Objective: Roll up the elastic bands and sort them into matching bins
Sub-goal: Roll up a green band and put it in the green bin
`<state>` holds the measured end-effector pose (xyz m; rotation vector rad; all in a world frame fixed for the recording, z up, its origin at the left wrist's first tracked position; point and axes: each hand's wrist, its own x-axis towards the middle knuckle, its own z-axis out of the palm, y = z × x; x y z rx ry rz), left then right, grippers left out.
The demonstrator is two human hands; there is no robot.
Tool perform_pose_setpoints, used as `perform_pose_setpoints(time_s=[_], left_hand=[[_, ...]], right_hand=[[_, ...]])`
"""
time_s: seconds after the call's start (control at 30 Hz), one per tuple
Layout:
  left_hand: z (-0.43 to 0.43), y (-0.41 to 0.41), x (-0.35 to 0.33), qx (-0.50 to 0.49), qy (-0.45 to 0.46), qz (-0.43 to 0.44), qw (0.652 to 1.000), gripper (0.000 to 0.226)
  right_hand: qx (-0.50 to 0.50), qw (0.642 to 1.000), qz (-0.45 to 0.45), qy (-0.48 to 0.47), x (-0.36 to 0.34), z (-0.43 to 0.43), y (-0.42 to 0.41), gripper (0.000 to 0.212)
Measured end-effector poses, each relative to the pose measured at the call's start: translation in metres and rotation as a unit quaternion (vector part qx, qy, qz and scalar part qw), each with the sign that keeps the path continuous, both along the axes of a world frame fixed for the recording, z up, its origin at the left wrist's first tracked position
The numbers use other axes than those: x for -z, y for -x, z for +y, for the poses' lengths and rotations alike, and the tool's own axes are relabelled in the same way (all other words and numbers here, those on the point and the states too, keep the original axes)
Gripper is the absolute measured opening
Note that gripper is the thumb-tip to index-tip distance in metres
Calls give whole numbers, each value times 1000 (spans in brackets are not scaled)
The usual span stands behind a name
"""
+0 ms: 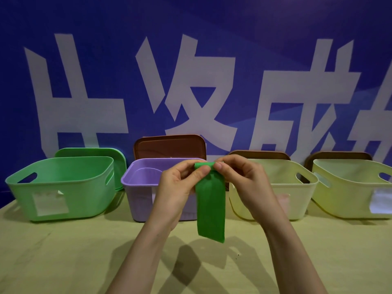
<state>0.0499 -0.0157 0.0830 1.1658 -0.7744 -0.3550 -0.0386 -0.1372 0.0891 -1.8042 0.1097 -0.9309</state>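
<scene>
Green elastic band pinched at its top by both hands

Green elastic band (210, 209) is up in the air in front of the purple bin (137, 187), hanging straight down, bottom edge clear of the table (63, 251). Top end is folded or rolled over into a small tube. Left hand (180, 183) grip: thumb and fingers curled tight on the left end of that rolled top. Right hand (244, 179) grip: fingertips pinching the right end, thumb just beside the left thumb. Both grips narrow, holding the band.

Four bins in a row at the back of the table: green bin (63, 200) far left, purple next, then near yellow bin (292, 200) and far yellow bin (350, 187) at the right edge. White label (49, 203) on the green bin's front. Lids stand upright behind them: green lid (118, 158), brown lid (169, 147) behind purple, brown ones behind both yellow bins too. Blue banner (212, 28) with big white characters fills the background. Can't tell what is inside the bins.
</scene>
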Motion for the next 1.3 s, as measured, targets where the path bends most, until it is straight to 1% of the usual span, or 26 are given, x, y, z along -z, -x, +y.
perform_pose_setpoints(time_s=[0.17,0.3,0.4,0.5,0.57,0.67,0.77,0.83,0.9,0.97,1.13,1.3], left_hand=[[1,1,-2,52,-4,41,998,32],[1,0,-2,50,0,37,998,33],[0,-1,-2,41,14,42,998,29],[-1,-2,0,30,17,36,999,26],[-1,-3,1,22,17,23,999,27],[-1,-1,1,-3,15,-23,1000,24],[-2,1,2,-43,12,-85,995,19],[-2,1,2,-58,17,-97,993,16],[-3,1,2,-55,21,-82,995,16],[-2,1,1,-31,22,-46,998,18],[0,0,-2,39,13,32,999,33],[2,-2,-1,53,8,36,998,33]], right_hand=[[-51,998,-17,-40,-4,-2,6,28],[-48,998,-23,-33,-4,-3,8,25],[-53,998,-27,-30,-4,-3,9,21],[-56,998,-14,-21,-5,-4,10,25],[-62,998,2,-12,-5,-4,10,27],[-55,998,20,-18,-4,-2,7,34],[-16,999,27,11,-2,-1,4,30],[1,999,23,29,-2,0,4,28],[9,999,15,38,-2,0,3,23],[10,999,10,32,-2,1,3,21],[-21,999,-23,-25,-1,1,3,24],[-28,999,-29,-23,-4,-1,7,21]])
